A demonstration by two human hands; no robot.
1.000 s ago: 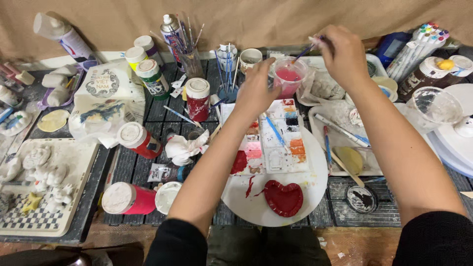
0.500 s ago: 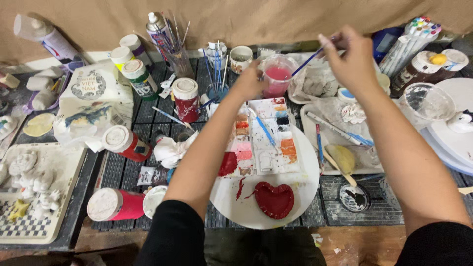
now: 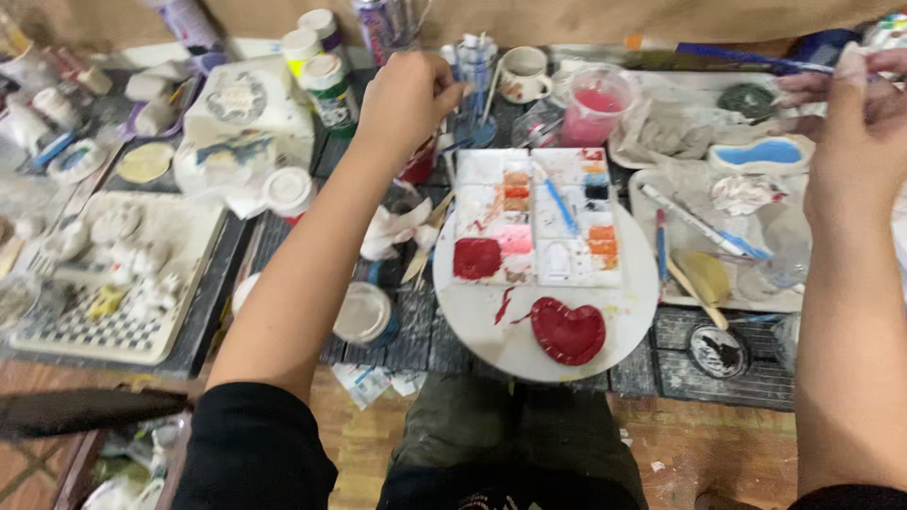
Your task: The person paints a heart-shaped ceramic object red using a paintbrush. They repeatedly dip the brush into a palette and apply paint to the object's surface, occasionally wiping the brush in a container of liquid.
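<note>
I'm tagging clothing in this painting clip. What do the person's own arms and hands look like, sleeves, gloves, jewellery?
Both arms wear black sleeves pushed up past the elbows, leaving the forearms bare. The left hand and right hand are bare: no gloves, and no rings, watch or bracelets that I can see. The right hand is a little blurred.

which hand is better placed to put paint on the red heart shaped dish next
Right, probably. The right hand already grips the thin blue-handled paintbrush, at the right edge near the tray. The left hand is closed near the paint bottles at the back, and shows no brush. The red heart-shaped dish sits right of centre on the round white plate.
</note>
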